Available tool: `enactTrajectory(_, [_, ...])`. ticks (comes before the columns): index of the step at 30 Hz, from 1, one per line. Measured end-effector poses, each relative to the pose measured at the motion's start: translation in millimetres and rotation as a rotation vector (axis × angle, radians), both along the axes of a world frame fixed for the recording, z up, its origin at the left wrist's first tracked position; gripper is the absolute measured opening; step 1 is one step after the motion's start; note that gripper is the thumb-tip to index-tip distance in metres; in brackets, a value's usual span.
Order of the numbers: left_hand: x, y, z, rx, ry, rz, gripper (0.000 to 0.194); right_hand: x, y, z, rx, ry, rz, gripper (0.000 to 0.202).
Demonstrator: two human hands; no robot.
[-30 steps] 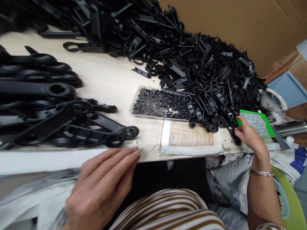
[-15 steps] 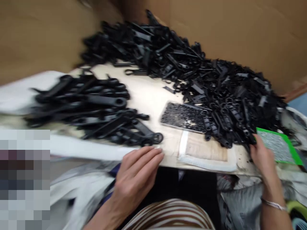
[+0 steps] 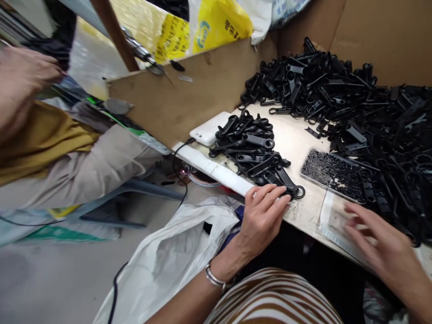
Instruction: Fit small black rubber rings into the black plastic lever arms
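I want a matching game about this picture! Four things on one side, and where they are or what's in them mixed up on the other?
Things:
1. left hand
2. right hand
3. clear tray
4. white device

Clues:
A. holds tiny black bits
B. between the brown board and the smaller black pile
C. over the pale pad
D. at the table edge, fingers together

Pairs: 1-D, 2-C, 3-A, 4-B

Surface (image 3: 289,135): pale, smooth, faint sheen; scuffed along near edge. Black parts (image 3: 258,140) by near edge: hard plastic, satin. Tray (image 3: 312,181): clear plastic, glossy. White box (image 3: 206,130), near-left corner: smooth plastic. Wall (image 3: 384,40) past far edge: brown cardboard, matt. Bangle (image 3: 213,279): shiny metal. Sack (image 3: 184,238) below near edge: creased, plastic-looking. Striped shirt (image 3: 280,299): matt cloth.
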State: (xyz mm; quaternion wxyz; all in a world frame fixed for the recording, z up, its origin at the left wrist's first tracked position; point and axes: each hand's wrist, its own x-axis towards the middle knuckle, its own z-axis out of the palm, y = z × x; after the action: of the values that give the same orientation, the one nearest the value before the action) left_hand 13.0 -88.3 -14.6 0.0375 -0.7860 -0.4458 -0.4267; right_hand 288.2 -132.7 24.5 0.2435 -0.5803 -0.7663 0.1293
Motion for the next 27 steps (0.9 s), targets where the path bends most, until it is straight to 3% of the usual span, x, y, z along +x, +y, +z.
enactTrajectory(4, [2,7,4.5,-0.118,0.063,-0.028,0.018,-74,52,-13.4,0.033,-0.152,0.196,0.048])
enactTrajectory(7, [1,8,6.7,-0.157,0.066,-0.054,0.017,-92,66,-14.3,0.000,-0.140,0.287,0.040])
enactTrajectory(17, [5,15,8.2,-0.164,0.094,0.012,0.015,-43,57,3.2,-0.055,-0.069,0.338,0.031])
enactTrajectory(22, [8,14,8.8,-0.158,0.120,0.017,0.015,-19,46,9.8,-0.140,-0.041,0.143,0.038])
enactTrajectory(25, [15,9,10.3,-0.082,0.065,-0.060,0.015,-10,40,9.6,-0.205,0.023,0.073,0.044])
enactTrajectory(27, [24,6,11.5,-0.043,0.041,-0.206,0.018,-5,36,7.7,-0.238,0.100,0.041,0.046])
